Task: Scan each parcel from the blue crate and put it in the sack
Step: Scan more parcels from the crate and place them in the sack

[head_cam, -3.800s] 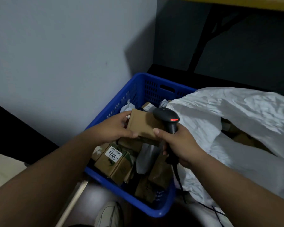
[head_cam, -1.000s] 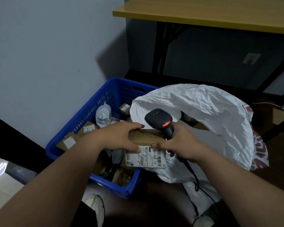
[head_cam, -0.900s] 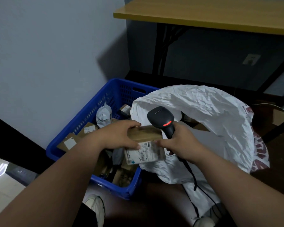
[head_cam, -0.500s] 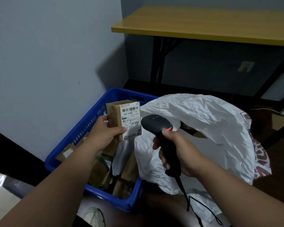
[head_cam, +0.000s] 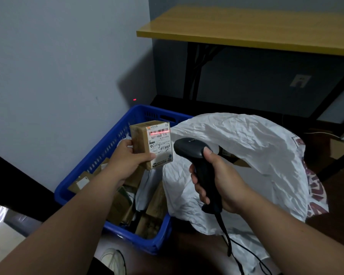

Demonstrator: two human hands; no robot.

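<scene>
- Holding a small cardboard parcel [head_cam: 150,144] upright above the blue crate [head_cam: 115,135], the left hand [head_cam: 127,157] had its fingers behind the box and its thumb pressed on the lower front, just under the label.
- A red scan line lay across the barcode at the top of the white label [head_cam: 159,143], so the scan looked under way.
- The right hand [head_cam: 216,181] was wrapped tight round the handle of the black scanner [head_cam: 195,155], thumb up on the head, which pointed at the parcel from just beside the crate.
- The parcel seemed light and stiff, since one hand carried it easily; its taped sides might be a little slick, so a hold across the two narrow sides, clear of the barcode, seemed best.
- More brown boxes and a grey soft bag lay in the crate beneath it.
- The white sack [head_cam: 246,155] stood against the crate's right side, its crumpled upper flap sagging over the mouth; that flap seemed likely to get in the way of dropping the parcel in.
- The scanner's cable [head_cam: 226,239] hung in front of the sack.
- A yellow-topped desk [head_cam: 246,26] stood beyond the crate, well apart.
</scene>
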